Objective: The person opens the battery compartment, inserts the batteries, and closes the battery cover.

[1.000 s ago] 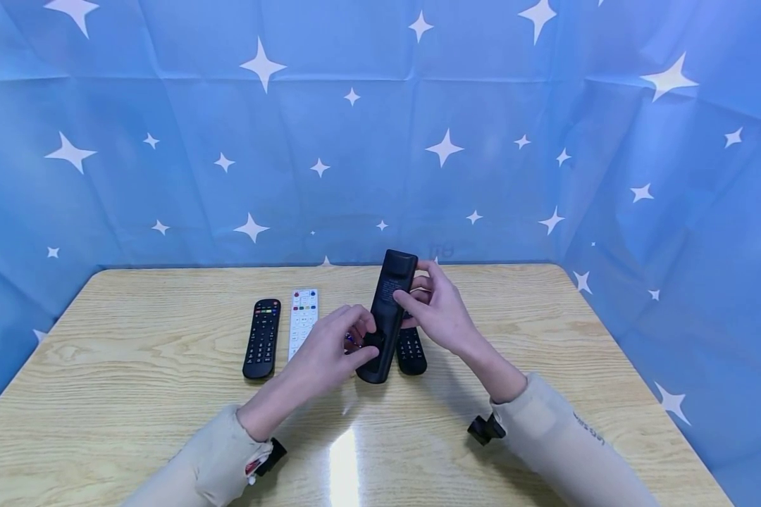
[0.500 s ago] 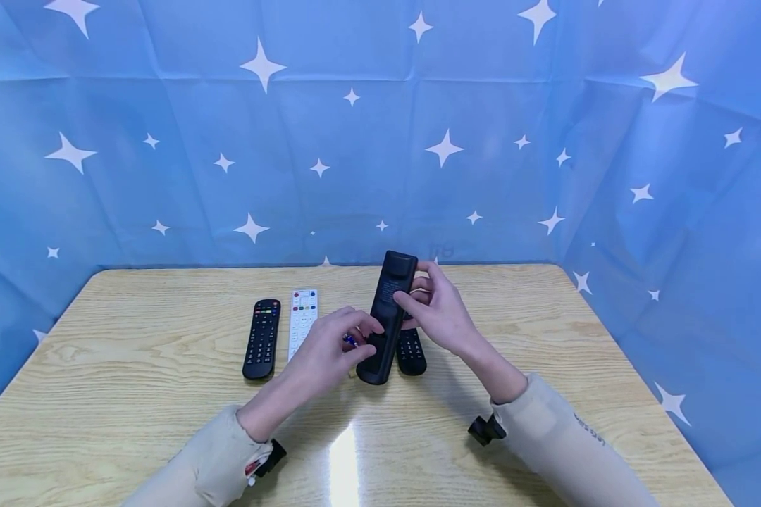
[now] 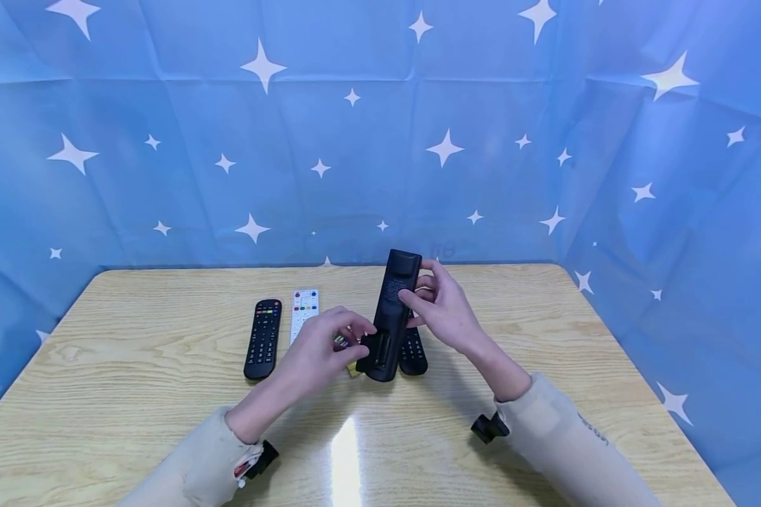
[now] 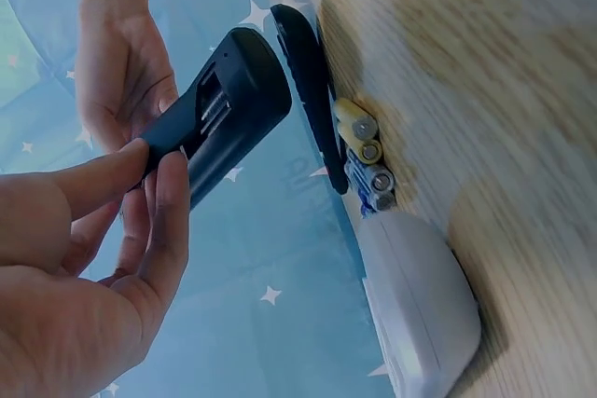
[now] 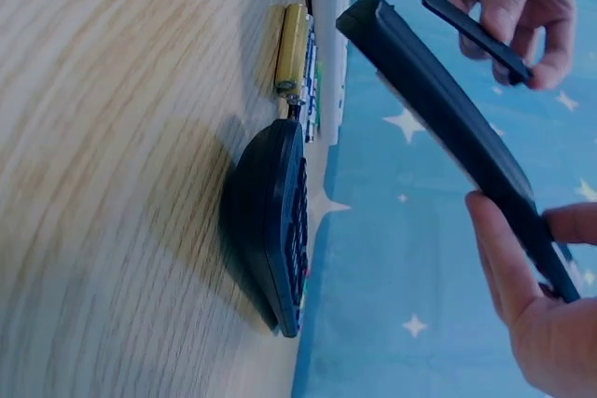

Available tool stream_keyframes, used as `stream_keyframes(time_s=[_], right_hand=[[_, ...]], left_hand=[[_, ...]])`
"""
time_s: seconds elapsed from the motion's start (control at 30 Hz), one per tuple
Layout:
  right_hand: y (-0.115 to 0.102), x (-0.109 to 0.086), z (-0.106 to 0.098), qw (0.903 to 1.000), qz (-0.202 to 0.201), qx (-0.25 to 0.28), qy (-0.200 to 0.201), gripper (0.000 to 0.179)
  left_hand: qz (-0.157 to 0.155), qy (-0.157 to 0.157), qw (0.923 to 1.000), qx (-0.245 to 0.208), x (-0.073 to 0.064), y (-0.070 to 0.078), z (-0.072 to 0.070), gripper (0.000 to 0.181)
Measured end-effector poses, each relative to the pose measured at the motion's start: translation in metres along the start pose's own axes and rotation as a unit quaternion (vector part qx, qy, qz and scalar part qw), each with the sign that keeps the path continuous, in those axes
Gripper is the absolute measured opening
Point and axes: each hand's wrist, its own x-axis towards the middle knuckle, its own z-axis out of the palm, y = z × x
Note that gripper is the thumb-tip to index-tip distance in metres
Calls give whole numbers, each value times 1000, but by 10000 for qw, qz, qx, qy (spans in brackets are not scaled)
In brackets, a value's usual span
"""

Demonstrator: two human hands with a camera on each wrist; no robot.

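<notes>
Head view, held remote: a black remote (image 3: 393, 299) is up over the desk (image 3: 133, 394), its back turned to the person, the upper end leaning towards the desk's back edge.
Head view, right hand: the right hand (image 3: 442, 313) grips that remote by the upper part of its right side, thumb laid on the back.
Head view, left hand: the left hand (image 3: 322, 348) has a small black cover (image 3: 370, 341) in a narrow pinch by the remote's lower end.
Head view, desk: in the far half, nearest the left edge, lies a slim remote (image 3: 263, 338); next a white remote (image 3: 305, 310), partly hidden by the left hand; then, closer to the right edge, a keypad remote (image 3: 413, 352) partly behind the held one.
Head view, backdrop: a blue cloth (image 3: 355, 176) with white stars hangs beyond the back edge.
Left wrist view, compartment: the battery compartment (image 4: 216, 100) stands uncovered, bright lines showing inside.
Left wrist view, batteries: two yellow batteries (image 4: 354, 116) and some blue-silver batteries (image 4: 368, 179) lie on the desk between the keypad remote and the white one.
Right wrist view, gap: cover and held remote are apart, each in its own hand.
Right wrist view, keypad remote: it lies keys up, a yellow battery just beside its end.
</notes>
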Motion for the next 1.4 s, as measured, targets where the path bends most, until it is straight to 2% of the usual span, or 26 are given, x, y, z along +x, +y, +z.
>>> stream_keyframes(time_s=[0.2, 0.43, 0.63, 0.8, 0.97, 1.13, 1.4], right_hand=[[1, 1, -5, 10000, -18, -10, 73, 55], [0, 1, -9, 9999, 22, -40, 114, 55], [0, 2, -12, 9998, 41, -64, 166, 55], [0, 1, -14, 9998, 64, -55, 162, 56], [-2, 2, -15, 9998, 59, -75, 175, 57], [-2, 1, -16, 9998, 63, -52, 191, 59], [-2, 2, -16, 9997, 88, -76, 206, 60]], left_hand=[[-104, -304, 9995, -81, -7, -8, -5, 25], [-387, -850, 9956, 70, -13, -16, -9, 23], [-395, -1416, 9888, 242, -16, -19, -12, 21], [-520, -1796, 9820, 274, -18, -19, -14, 22], [-401, -2089, 9768, 253, -19, -20, -15, 21], [-364, -2367, 9692, 576, -20, -20, -14, 21], [-372, -2552, 9587, 1195, -19, -17, -11, 20]])
